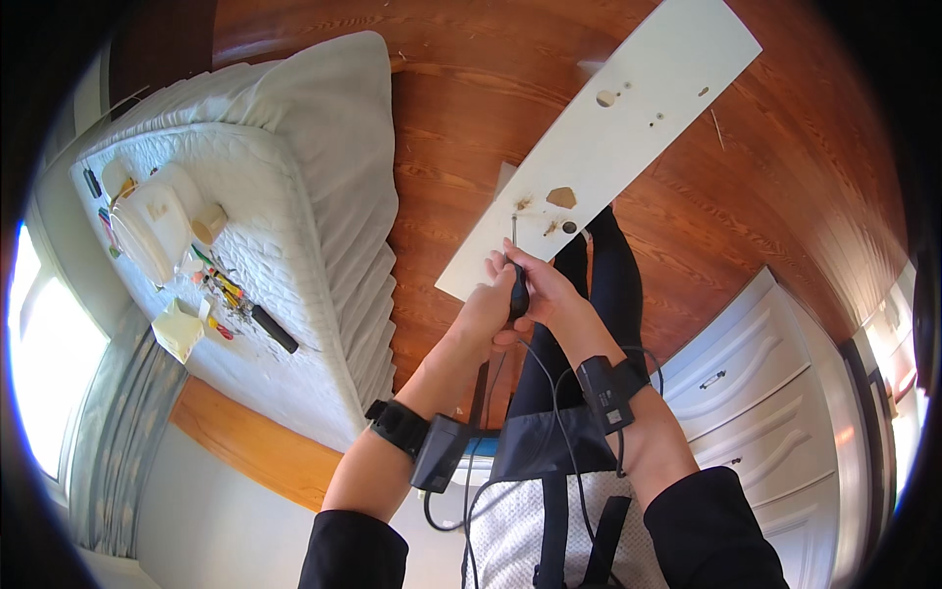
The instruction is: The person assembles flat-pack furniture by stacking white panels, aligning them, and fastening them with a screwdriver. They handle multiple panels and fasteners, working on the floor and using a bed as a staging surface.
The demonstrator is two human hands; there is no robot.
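Note:
Both hands are closed around the black handle of a screwdriver in the middle of the view. My left hand wraps the handle from the left, and my right hand grips it from the right with its fingers curled. The thin shaft points away from me, its tip over the near part of a long white board. Whether the tip sits in a screw is too small to tell. The board slants from near left to far right. Several holes pierce it, with scuffed brown patches near the screwdriver tip.
To the left stands a bed with a white quilted mattress. On it lie a white plastic container, a tape roll, a black cylinder and scattered small tools. A white drawer cabinet is at the right. Cables hang from my wrist devices.

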